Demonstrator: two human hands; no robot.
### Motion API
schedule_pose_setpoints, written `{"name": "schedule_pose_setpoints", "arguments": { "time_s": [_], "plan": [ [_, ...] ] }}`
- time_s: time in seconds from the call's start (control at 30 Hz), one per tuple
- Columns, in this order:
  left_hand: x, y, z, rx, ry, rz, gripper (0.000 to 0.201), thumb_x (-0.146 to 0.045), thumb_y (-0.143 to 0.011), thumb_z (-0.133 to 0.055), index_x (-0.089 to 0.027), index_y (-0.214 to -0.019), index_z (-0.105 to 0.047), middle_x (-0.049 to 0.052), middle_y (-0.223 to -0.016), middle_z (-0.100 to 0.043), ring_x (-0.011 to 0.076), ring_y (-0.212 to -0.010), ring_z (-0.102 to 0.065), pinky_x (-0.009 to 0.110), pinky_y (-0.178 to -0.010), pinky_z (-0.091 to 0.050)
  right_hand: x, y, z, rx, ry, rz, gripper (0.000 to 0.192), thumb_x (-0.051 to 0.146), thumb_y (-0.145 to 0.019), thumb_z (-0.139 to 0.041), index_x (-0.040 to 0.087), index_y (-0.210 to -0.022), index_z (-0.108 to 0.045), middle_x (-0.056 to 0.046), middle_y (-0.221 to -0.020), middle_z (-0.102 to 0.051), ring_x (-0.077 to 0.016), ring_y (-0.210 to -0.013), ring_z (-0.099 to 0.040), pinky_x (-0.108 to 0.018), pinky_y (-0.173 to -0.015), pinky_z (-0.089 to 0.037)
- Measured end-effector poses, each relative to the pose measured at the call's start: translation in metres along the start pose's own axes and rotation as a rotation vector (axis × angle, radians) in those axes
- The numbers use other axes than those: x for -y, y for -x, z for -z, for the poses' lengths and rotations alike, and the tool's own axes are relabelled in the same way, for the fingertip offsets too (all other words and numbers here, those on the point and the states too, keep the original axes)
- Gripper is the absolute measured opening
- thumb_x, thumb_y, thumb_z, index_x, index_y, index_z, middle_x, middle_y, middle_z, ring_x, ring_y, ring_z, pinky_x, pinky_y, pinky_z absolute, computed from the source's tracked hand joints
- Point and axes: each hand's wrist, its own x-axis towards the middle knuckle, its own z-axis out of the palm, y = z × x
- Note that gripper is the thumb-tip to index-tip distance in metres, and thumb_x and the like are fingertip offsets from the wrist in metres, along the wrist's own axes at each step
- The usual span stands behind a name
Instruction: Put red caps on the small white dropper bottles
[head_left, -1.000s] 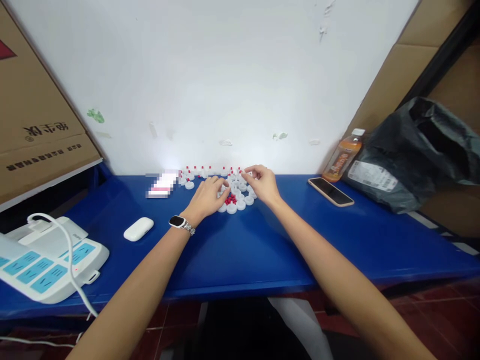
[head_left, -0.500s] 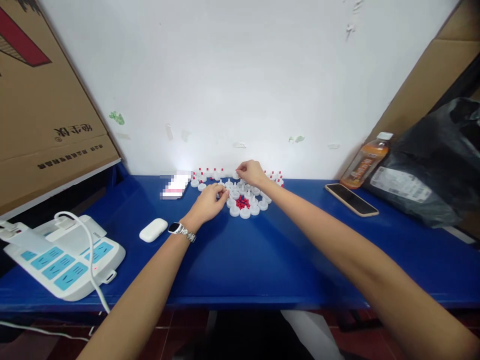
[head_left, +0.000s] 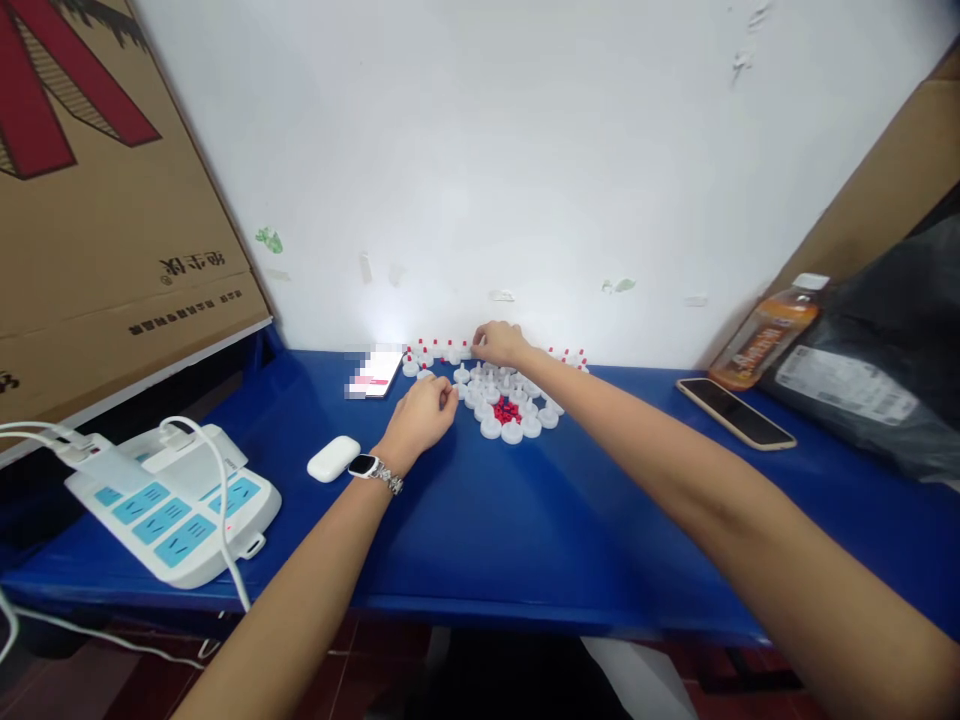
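My right hand reaches to the row along the wall. Its fingers pinch together beside a white nozzle cap with a red tip; what lies between the fingertips is hidden. My left hand is half curled, palm inward, left of the group of white nozzle caps. Its thumb and fingers are closed together, and I cannot make out anything in them. The white caps without red tips surround a small heap of red tips. Several red-tipped caps stand at the back left, and more at the back right.
On the blue table lie a phone with a lit screen, a white earbud case and a power strip with cables. At right are a dark phone, an orange drink bottle and a black bag.
The view has swung left. Against the caps, my right hand has shifted left along the back row. My left hand has drawn slightly left, away from the white caps.
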Motion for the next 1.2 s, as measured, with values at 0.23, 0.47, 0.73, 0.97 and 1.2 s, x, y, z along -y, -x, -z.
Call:
{"name": "schedule_pose_setpoints", "arguments": {
  "time_s": [0.23, 0.47, 0.73, 0.97, 1.2],
  "plan": [
    [0.009, -0.001, -0.005, 0.015, 0.080, 0.050, 0.027, -0.036, -0.094, -0.045, -0.021, -0.076, -0.059, 0.004, -0.076, -0.064, 0.0184, -0.071, -0.059, 0.030, -0.066, -0.042, 0.038, -0.019, -0.014, 0.086, 0.020, 0.038, 0.031, 0.036, -0.075, -0.075, 0.020, -0.102, -0.074, -0.011, -0.109, -0.074, -0.0288, -0.106, -0.067, -0.043, -0.098, -0.045],
    [0.012, 0.000, -0.006, -0.006, 0.156, 0.055, 0.030, -0.038, -0.095, -0.046, -0.021, -0.073, -0.058, 0.003, -0.068, -0.063, 0.0181, -0.063, -0.058, 0.030, -0.061, -0.040, 0.035, -0.012, -0.006, 0.051, -0.031, -0.003, 0.018, 0.024, -0.071, -0.076, 0.016, -0.087, -0.075, -0.014, -0.097, -0.075, -0.0277, -0.099, -0.069, -0.038, -0.093, -0.050],
    [0.006, -0.001, -0.007, -0.084, 0.174, 0.080, 0.026, -0.038, -0.094, -0.049, -0.021, -0.078, -0.058, 0.003, -0.076, -0.065, 0.0173, -0.068, -0.058, 0.029, -0.063, -0.040, 0.022, 0.001, -0.001, -0.048, -0.260, -0.058, 0.025, 0.017, -0.078, -0.065, 0.016, -0.101, -0.073, -0.008, -0.097, -0.076, -0.0166, -0.087, -0.072, -0.023, -0.079, -0.053],
    [-0.013, 0.001, 0.000, -0.200, 0.286, 0.042, 0.026, -0.045, -0.100, -0.043, -0.021, -0.101, -0.052, 0.003, -0.089, -0.064, 0.0160, -0.071, -0.057, 0.030, -0.067, -0.044, 0.010, 0.075, 0.005, -0.237, -0.956, -0.001, 0.022, 0.019, -0.074, -0.068, 0.016, -0.096, -0.067, -0.002, -0.073, -0.073, -0.0159, -0.068, -0.071, -0.025, -0.065, -0.054],
    [-0.046, 0.002, -0.005, -0.068, 0.172, -0.196, 0.027, -0.035, -0.105, -0.026, -0.023, -0.089, -0.043, 0.003, -0.083, -0.056, 0.0197, -0.077, -0.056, 0.033, -0.072, -0.041, -0.002, 0.148, 0.009, -0.224, -1.094, 0.069, 0.029, 0.032, -0.078, -0.070, 0.018, -0.103, -0.065, -0.002, -0.075, -0.069, -0.0169, -0.069, -0.069, -0.029, -0.066, -0.054]
  ]
}}
